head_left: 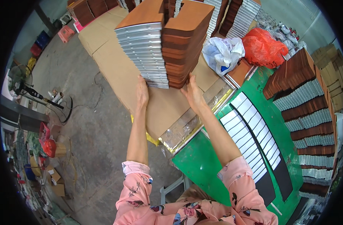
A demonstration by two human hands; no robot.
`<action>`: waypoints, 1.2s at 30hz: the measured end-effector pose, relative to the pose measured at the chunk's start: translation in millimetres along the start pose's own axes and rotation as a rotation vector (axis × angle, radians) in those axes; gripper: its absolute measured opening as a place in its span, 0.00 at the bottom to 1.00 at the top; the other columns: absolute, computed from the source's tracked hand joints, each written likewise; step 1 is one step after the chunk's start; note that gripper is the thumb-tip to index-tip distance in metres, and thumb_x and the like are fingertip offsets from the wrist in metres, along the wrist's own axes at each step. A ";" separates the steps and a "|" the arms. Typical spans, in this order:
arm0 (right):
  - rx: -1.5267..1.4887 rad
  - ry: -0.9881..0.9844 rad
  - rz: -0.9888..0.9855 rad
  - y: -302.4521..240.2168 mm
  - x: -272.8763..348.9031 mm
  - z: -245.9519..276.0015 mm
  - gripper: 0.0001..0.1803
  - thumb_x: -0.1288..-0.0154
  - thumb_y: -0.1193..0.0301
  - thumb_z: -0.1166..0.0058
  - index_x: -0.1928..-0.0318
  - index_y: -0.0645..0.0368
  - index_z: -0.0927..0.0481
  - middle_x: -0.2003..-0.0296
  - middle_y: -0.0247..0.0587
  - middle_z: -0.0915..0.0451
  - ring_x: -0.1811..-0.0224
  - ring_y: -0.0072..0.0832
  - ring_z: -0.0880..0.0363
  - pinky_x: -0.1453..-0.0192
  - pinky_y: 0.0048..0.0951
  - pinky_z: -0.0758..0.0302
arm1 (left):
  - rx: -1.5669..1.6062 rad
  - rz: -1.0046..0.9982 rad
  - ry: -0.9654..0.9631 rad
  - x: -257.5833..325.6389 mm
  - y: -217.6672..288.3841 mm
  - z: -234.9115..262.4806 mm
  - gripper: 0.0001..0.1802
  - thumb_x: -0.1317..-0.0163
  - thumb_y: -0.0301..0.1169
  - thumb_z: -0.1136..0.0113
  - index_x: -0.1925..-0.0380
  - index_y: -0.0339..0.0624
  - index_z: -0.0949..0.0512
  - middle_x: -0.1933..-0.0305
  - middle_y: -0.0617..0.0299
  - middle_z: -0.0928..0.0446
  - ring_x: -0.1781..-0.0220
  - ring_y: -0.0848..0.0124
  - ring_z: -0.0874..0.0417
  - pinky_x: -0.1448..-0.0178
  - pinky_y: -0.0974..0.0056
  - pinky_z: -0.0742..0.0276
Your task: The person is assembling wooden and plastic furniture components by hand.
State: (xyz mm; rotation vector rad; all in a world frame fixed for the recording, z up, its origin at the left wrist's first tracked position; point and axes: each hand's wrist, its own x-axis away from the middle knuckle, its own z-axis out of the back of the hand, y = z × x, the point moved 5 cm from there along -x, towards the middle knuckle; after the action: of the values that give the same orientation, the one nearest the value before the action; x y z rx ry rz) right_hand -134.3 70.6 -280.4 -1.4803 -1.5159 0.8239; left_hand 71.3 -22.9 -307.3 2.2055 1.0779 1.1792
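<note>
A tall stack of reddish-brown wood-look panels (186, 41) with silver metal edges on its left part stands on brown cardboard in front of me. The stack leans, with its layers fanned slightly. My left hand (142, 91) presses against its lower left corner, fingers along the metal edges. At the lower right corner, my right hand (193, 93) grips the brown side, with some fingertips hidden by the panels. Between them, both hands hold the bottom of the stack.
Cardboard (107, 56) covers the table under the stack. On the green surface (197, 157) to the right lie white label strips (250, 131) on black backing. A white plastic bag (224, 54), a red plastic bag (263, 47) and rows of similar panels (310, 116) stand beyond. A fan (23, 80) is at left.
</note>
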 end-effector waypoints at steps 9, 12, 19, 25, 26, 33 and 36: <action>0.060 0.055 -0.052 -4.8 31.2 8.3 0.43 0.32 0.36 0.78 0.27 0.51 0.61 0.27 0.35 0.60 0.25 0.30 0.63 0.27 0.46 0.61 | -0.513 -0.646 0.162 75.1 -55.4 -30.7 0.48 0.32 0.63 0.79 0.47 0.24 0.28 0.48 0.51 0.24 0.47 0.65 0.25 0.37 0.62 0.36; 0.079 0.027 -0.057 -3.8 42.5 10.3 0.43 0.32 0.36 0.78 0.27 0.50 0.60 0.27 0.35 0.59 0.25 0.31 0.63 0.27 0.46 0.61 | -0.475 -0.605 0.069 84.0 -67.6 -22.9 0.45 0.33 0.65 0.74 0.38 0.32 0.38 0.40 0.52 0.30 0.38 0.62 0.32 0.32 0.57 0.40; 0.090 -0.051 -0.088 -10.7 82.0 1.0 0.44 0.33 0.35 0.75 0.27 0.49 0.62 0.27 0.35 0.62 0.25 0.32 0.67 0.27 0.50 0.60 | -0.468 -0.559 0.068 105.9 -85.6 -17.7 0.46 0.34 0.65 0.73 0.36 0.30 0.41 0.36 0.50 0.34 0.35 0.59 0.34 0.30 0.56 0.43; 0.102 -0.040 -0.072 -3.6 99.1 4.9 0.47 0.33 0.36 0.75 0.28 0.56 0.68 0.26 0.42 0.70 0.24 0.35 0.76 0.26 0.49 0.66 | -0.459 -0.628 0.055 115.9 -92.1 -12.5 0.44 0.30 0.59 0.78 0.37 0.25 0.42 0.34 0.45 0.37 0.34 0.59 0.34 0.28 0.59 0.45; 0.104 -0.051 -0.066 -3.4 101.2 7.9 0.48 0.33 0.36 0.75 0.28 0.58 0.69 0.26 0.45 0.72 0.24 0.36 0.78 0.25 0.49 0.67 | -0.459 -0.620 0.062 116.0 -89.9 -13.2 0.44 0.30 0.59 0.78 0.37 0.25 0.42 0.34 0.45 0.37 0.34 0.59 0.34 0.28 0.59 0.45; 0.213 0.123 -0.121 -27.7 164.2 42.5 0.36 0.28 0.51 0.62 0.32 0.66 0.48 0.35 0.50 0.39 0.33 0.38 0.40 0.32 0.40 0.42 | -0.567 -0.687 0.011 121.0 -92.6 -4.6 0.27 0.38 0.20 0.56 0.37 0.29 0.40 0.38 0.49 0.31 0.37 0.63 0.30 0.33 0.65 0.35; 0.319 0.142 -0.117 -54.4 223.8 35.6 0.23 0.26 0.60 0.61 0.41 0.65 0.32 0.49 0.45 0.23 0.47 0.29 0.26 0.40 0.31 0.32 | -0.719 -0.792 0.133 128.4 -95.2 -9.3 0.26 0.45 0.13 0.54 0.42 0.29 0.33 0.47 0.49 0.24 0.44 0.65 0.23 0.39 0.66 0.28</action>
State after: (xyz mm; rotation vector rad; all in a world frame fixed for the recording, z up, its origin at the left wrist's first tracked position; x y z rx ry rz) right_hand -178.5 291.3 -220.0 -1.1783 -1.2852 0.8294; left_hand 65.8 137.0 -299.2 1.0173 1.1641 1.0917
